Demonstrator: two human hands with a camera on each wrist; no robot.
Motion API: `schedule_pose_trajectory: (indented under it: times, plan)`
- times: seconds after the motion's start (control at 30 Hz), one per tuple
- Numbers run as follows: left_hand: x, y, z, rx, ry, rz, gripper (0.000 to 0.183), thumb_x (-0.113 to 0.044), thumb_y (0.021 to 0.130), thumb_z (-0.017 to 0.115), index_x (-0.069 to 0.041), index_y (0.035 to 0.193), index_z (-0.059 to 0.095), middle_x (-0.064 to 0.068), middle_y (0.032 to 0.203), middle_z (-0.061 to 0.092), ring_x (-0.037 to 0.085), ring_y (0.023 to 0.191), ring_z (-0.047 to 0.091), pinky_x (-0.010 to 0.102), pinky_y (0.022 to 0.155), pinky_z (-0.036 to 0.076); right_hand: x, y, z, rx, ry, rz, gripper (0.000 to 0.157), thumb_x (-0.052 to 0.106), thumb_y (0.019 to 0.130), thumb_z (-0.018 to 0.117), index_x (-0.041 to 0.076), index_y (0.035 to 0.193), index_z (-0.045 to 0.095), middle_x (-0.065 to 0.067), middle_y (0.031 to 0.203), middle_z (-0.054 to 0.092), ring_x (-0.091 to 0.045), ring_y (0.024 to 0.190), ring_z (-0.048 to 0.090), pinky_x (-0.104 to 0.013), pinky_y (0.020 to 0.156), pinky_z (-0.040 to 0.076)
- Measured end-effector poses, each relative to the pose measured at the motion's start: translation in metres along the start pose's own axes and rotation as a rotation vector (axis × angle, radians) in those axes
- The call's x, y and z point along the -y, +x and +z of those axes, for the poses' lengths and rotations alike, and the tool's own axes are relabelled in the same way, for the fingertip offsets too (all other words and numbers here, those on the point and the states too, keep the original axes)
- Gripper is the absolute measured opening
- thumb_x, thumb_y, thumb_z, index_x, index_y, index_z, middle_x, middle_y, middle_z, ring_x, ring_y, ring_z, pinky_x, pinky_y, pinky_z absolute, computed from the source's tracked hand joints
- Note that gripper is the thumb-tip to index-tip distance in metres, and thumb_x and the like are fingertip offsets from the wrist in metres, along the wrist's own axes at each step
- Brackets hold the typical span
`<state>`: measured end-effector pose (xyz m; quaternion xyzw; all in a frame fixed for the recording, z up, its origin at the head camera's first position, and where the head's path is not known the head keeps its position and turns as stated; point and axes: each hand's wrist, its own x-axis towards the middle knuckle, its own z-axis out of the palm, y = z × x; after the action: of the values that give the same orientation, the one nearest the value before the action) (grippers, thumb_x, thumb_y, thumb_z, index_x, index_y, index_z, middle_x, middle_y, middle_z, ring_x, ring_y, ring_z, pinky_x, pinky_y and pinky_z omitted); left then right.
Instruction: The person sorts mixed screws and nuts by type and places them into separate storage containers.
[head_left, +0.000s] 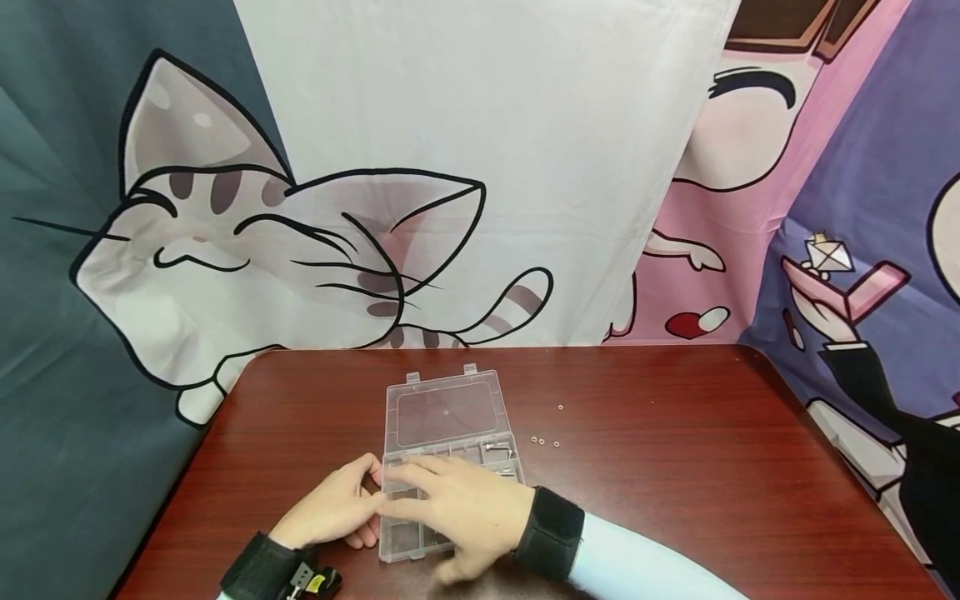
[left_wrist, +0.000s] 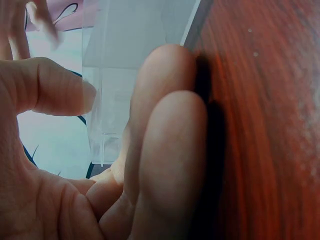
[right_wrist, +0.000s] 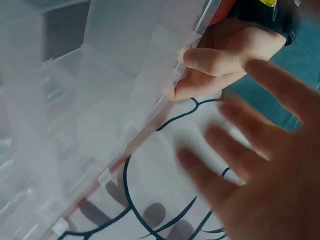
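Note:
A clear plastic compartment box [head_left: 397,546] lies on the table with its lid [head_left: 447,414] swung open toward the far side. My left hand [head_left: 333,504] grips the box's left edge; in the left wrist view the thumb [left_wrist: 60,92] presses on the rim while the fingers lie along the wall. Over the near compartments hovers my right hand [head_left: 480,507], fingers spread and holding nothing. Its fingers are blurred in the right wrist view. Small metal pieces [head_left: 498,447] sit in the right-hand compartments. The right hand hides part of the box's middle.
Several small pale rings [head_left: 557,444] lie on the brown table [head_left: 660,467] to the right of the box. A printed cloth [head_left: 510,108] with a cartoon cat hangs behind the table's far edge.

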<state>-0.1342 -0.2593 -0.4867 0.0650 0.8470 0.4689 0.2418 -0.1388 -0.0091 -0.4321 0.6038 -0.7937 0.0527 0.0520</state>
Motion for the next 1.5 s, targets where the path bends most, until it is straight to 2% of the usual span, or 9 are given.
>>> schedule_pose_trajectory:
  times: [0.1,0.23,0.4,0.63,0.8,1.0,1.23,1.33,1.5]
  plan:
    - [0.000,0.000,0.000,0.005,-0.005,0.003,0.029,-0.026,0.095,0.055,-0.002,0.108,0.046,0.013,0.065,0.065,0.027,0.053,0.064,0.041,0.048,0.054,-0.002,-0.011,0.000,0.065,0.001,0.039,0.112,0.080,0.071,0.060,0.024,0.161,0.024,-0.005,0.168,0.009,-0.026,0.153,0.011,-0.044,0.119,0.020]
    - [0.000,0.001,0.000,-0.004,0.005,0.003,0.026,-0.020,0.091,0.055,-0.001,0.107,0.047,0.012,0.064,0.065,0.026,0.052,0.064,0.040,0.047,0.053,-0.015,-0.027,0.001,0.045,0.050,0.105,0.113,0.085,0.072,0.052,0.022,0.161,0.023,-0.005,0.168,0.000,-0.026,0.153,0.003,-0.047,0.120,0.015]
    - [0.000,0.000,0.001,-0.008,0.005,0.000,0.026,-0.020,0.091,0.055,-0.001,0.107,0.045,0.011,0.063,0.064,0.025,0.052,0.064,0.040,0.047,0.053,-0.050,-0.057,0.001,-0.007,0.088,0.220,0.105,0.080,0.078,0.053,0.018,0.159,0.029,-0.012,0.167,0.010,-0.034,0.151,0.013,-0.052,0.118,0.017]
    - [0.002,0.000,0.000,-0.005,0.005,-0.009,0.026,-0.020,0.091,0.055,-0.002,0.106,0.045,0.011,0.063,0.064,0.025,0.052,0.064,0.040,0.047,0.053,-0.105,-0.099,0.005,-0.008,0.078,0.388,0.097,0.073,0.081,0.057,0.012,0.154,0.040,-0.018,0.162,0.027,-0.037,0.148,0.023,-0.053,0.116,0.023]
    - [0.002,0.001,0.001,-0.010,0.005,-0.010,0.025,-0.020,0.091,0.055,-0.002,0.106,0.045,0.011,0.063,0.064,0.025,0.052,0.064,0.040,0.047,0.053,-0.134,-0.116,0.013,-0.031,0.103,0.468,0.078,0.059,0.084,0.064,0.008,0.142,0.055,-0.020,0.151,0.043,-0.036,0.140,0.040,-0.051,0.112,0.034]
    - [0.001,0.001,0.001,-0.006,0.009,-0.009,0.024,-0.019,0.091,0.054,-0.003,0.106,0.045,0.011,0.063,0.064,0.024,0.052,0.064,0.040,0.047,0.054,-0.158,-0.126,0.025,-0.086,0.061,0.444,0.042,0.028,0.084,0.072,0.002,0.117,0.069,-0.012,0.121,0.061,-0.024,0.108,0.062,-0.038,0.095,0.050]
    - [0.000,0.001,0.001,-0.002,0.008,-0.013,0.025,-0.019,0.091,0.054,-0.002,0.106,0.045,0.011,0.063,0.064,0.025,0.052,0.064,0.040,0.048,0.054,-0.170,-0.127,0.033,-0.132,0.017,0.396,0.017,0.005,0.076,0.073,0.008,0.092,0.076,0.000,0.089,0.061,-0.014,0.081,0.061,-0.030,0.075,0.053]
    - [0.000,0.001,0.000,-0.008,0.007,-0.013,0.025,-0.020,0.091,0.054,-0.002,0.106,0.045,0.011,0.063,0.064,0.025,0.053,0.064,0.040,0.047,0.054,-0.171,-0.123,0.033,-0.134,0.012,0.396,0.012,0.002,0.076,0.071,0.013,0.080,0.075,0.004,0.077,0.053,-0.010,0.070,0.054,-0.026,0.065,0.050]
    - [0.000,0.000,0.000,-0.007,0.008,-0.012,0.025,-0.020,0.091,0.054,-0.002,0.106,0.045,0.011,0.063,0.065,0.025,0.052,0.064,0.040,0.047,0.054,-0.169,-0.118,0.030,-0.134,0.011,0.409,0.019,-0.004,0.074,0.068,0.014,0.067,0.069,0.008,0.069,0.046,-0.009,0.063,0.047,-0.024,0.058,0.046]
